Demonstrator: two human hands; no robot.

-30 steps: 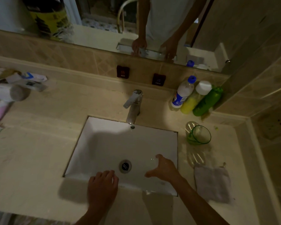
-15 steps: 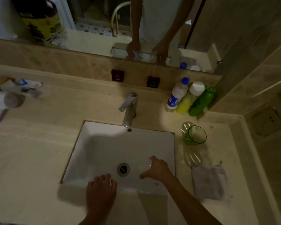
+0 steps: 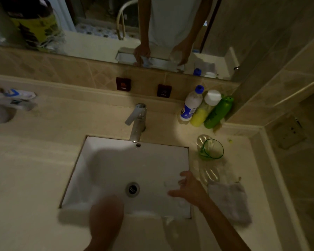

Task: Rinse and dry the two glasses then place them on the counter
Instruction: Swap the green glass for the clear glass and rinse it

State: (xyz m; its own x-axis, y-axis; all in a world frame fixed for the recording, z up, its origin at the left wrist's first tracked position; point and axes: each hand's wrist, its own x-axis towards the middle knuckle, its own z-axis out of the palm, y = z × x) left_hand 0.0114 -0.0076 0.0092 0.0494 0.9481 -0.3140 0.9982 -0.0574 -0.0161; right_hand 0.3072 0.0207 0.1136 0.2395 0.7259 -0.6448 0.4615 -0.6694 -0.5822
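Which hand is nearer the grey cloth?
Right. The right hand is over the sink's right side, just left of the grey cloth. The left hand is at the sink's front edge, further left.

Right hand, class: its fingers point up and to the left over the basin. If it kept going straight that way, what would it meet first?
Probably the tap. The right hand points across the white sink toward the spout, with nothing visible between. Depth is unclear, so it might touch the basin's back wall first.
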